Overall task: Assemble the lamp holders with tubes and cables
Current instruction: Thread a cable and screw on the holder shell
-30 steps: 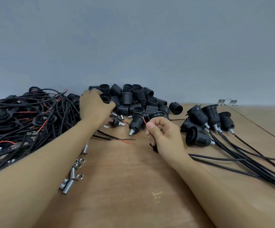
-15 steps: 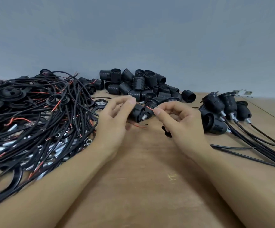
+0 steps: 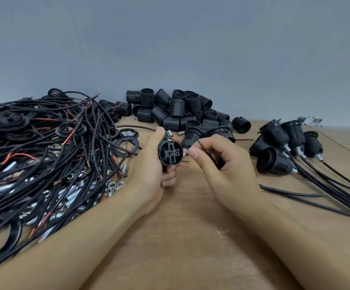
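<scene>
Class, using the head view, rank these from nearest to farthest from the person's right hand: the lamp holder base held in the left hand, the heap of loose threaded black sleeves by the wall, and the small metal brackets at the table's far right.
1. Lamp holder base: just left of the right hand.
2. Heap of threaded sleeves: behind, by the wall.
3. Metal brackets: far right corner.

Even soft light, faint shadows, perhaps slightly soft focus, wide-angle bending at edges
</scene>
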Action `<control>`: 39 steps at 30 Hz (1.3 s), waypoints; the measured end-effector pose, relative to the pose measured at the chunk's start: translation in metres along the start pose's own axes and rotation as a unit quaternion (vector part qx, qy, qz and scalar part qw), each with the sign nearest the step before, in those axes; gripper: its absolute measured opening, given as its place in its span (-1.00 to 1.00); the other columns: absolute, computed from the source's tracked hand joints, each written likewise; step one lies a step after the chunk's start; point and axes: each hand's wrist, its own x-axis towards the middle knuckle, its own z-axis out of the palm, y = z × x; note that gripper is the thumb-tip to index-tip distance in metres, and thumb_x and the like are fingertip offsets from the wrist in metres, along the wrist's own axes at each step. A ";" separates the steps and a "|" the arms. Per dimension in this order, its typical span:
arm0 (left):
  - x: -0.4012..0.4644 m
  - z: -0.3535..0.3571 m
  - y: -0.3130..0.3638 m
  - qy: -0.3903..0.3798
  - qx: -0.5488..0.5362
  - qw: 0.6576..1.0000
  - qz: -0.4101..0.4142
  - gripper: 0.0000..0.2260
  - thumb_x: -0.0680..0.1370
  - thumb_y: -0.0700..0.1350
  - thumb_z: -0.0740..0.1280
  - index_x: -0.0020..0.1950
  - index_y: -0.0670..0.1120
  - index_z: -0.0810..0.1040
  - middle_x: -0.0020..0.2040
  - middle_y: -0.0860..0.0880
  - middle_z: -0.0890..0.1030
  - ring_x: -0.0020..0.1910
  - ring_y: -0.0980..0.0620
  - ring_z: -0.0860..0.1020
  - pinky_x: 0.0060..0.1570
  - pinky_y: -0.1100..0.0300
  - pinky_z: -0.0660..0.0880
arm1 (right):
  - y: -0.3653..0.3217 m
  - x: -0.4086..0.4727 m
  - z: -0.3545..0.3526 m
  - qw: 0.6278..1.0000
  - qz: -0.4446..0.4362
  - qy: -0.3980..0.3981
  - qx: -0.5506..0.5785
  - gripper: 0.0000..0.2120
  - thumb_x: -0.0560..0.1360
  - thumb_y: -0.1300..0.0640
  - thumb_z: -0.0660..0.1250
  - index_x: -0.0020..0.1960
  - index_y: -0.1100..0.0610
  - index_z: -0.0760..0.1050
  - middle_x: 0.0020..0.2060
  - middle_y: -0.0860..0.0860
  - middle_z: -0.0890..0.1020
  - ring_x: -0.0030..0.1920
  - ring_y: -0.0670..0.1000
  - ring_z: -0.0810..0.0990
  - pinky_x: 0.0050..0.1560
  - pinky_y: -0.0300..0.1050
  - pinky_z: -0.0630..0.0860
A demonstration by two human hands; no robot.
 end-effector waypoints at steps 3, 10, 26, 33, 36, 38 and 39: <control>-0.001 -0.001 0.001 -0.005 -0.018 1.000 0.002 -0.52 0.62 0.18 0.14 -0.34 -0.14 0.44 -0.50 -0.06 0.30 -0.57 0.05 0.15 -0.50 0.19 0.07 | 0.000 0.000 0.002 1.000 0.014 -0.003 0.020 -0.91 0.55 0.16 0.36 -0.13 0.13 0.55 -0.36 -0.19 0.47 -0.32 -0.15 0.44 -0.23 -0.38 0.31; 0.000 -0.001 0.002 0.006 -0.030 1.000 0.005 -0.65 0.62 0.08 0.18 -0.28 -0.10 0.42 -0.45 -0.05 0.41 -0.57 0.06 0.22 -0.52 0.22 0.14 | -0.006 0.000 0.000 0.999 -0.003 0.019 0.031 -0.88 0.55 0.20 0.39 -0.17 0.11 0.53 -0.36 -0.19 0.46 -0.34 -0.16 0.44 -0.26 -0.40 0.31; 0.001 0.001 0.000 0.005 0.004 1.000 0.013 -0.63 0.63 0.06 0.17 -0.34 -0.07 0.38 -0.47 -0.01 0.37 -0.56 0.09 0.21 -0.51 0.22 0.11 | -0.006 -0.003 0.001 1.000 -0.009 -0.001 0.026 -0.85 0.51 0.21 0.44 -0.21 0.13 0.53 -0.40 -0.15 0.45 -0.37 -0.15 0.41 -0.33 -0.39 0.32; 0.000 0.002 0.000 0.014 0.012 1.000 0.024 -0.62 0.63 0.04 0.17 -0.37 -0.04 0.40 -0.48 0.01 0.38 -0.57 0.09 0.21 -0.49 0.21 0.11 | -0.006 -0.003 0.003 1.000 -0.005 0.006 0.018 -0.86 0.51 0.19 0.42 -0.21 0.12 0.54 -0.42 -0.16 0.43 -0.39 -0.16 0.40 -0.34 -0.39 0.31; 0.000 0.003 0.000 0.024 0.029 0.999 0.032 -0.62 0.63 0.05 0.17 -0.36 -0.05 0.40 -0.48 0.00 0.37 -0.58 0.09 0.21 -0.46 0.19 0.09 | -0.004 -0.003 0.004 1.000 0.007 0.013 0.014 -0.85 0.51 0.17 0.42 -0.22 0.11 0.53 -0.45 -0.14 0.42 -0.40 -0.15 0.39 -0.34 -0.39 0.30; 0.000 0.004 -0.002 0.030 0.047 0.998 0.043 -0.63 0.64 0.06 0.16 -0.33 -0.05 0.40 -0.49 0.01 0.37 -0.60 0.09 0.21 -0.45 0.19 0.08 | -0.004 -0.004 0.004 0.999 0.024 0.021 0.023 -0.84 0.51 0.17 0.42 -0.24 0.09 0.52 -0.45 -0.12 0.44 -0.42 -0.15 0.38 -0.35 -0.38 0.30; 0.000 0.004 -0.002 0.031 0.048 0.997 0.046 -0.62 0.64 0.07 0.16 -0.35 -0.05 0.41 -0.49 0.01 0.37 -0.60 0.09 0.21 -0.46 0.20 0.09 | -0.004 -0.004 0.005 0.999 0.030 0.021 0.029 -0.83 0.51 0.17 0.42 -0.24 0.08 0.52 -0.44 -0.12 0.44 -0.42 -0.15 0.38 -0.35 -0.39 0.30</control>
